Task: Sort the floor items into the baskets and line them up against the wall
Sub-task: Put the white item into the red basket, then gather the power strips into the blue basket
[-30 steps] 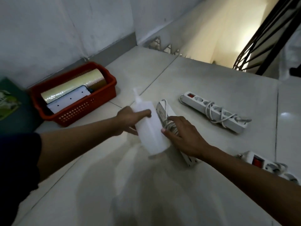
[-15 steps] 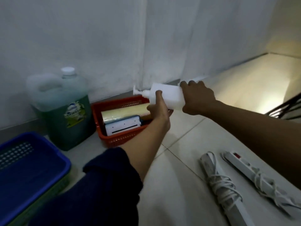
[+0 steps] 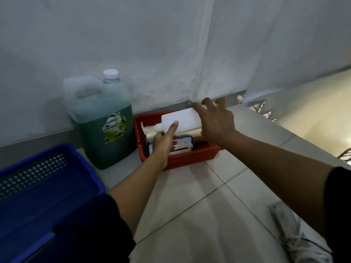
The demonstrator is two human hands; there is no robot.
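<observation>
Over the red basket (image 3: 182, 158), right by the wall, the white squeeze bottle (image 3: 182, 120) had come down from where it was half a second earlier. Back then it was held up in front of the wall above the basket; now it sat low over the stuff already inside, though I couldn't tell if it was actually resting on anything. The view had also swung a bit, so only one power strip (image 3: 296, 236) showed at the bottom right instead of two.

The left hand (image 3: 163, 141) was near the nozzle end, thumb pressed flat against the bottle's shoulder and the other fingers curled underneath. The right hand (image 3: 216, 122) covered the base end, fingers spread fairly wide and draped over the top, so the bottle was held between both hands.

The bottle lay on its side, long axis running roughly left to right along the wall, nozzle pointing left toward the green dishwash jug (image 3: 102, 120) and tipped slightly downward.

Under it in the basket were a yellowish roll (image 3: 152, 134) and a white box-like thing (image 3: 182, 146). The jug stood just beside the basket on the left, and a blue basket (image 3: 47, 179) sat nearer the camera, left of that.
</observation>
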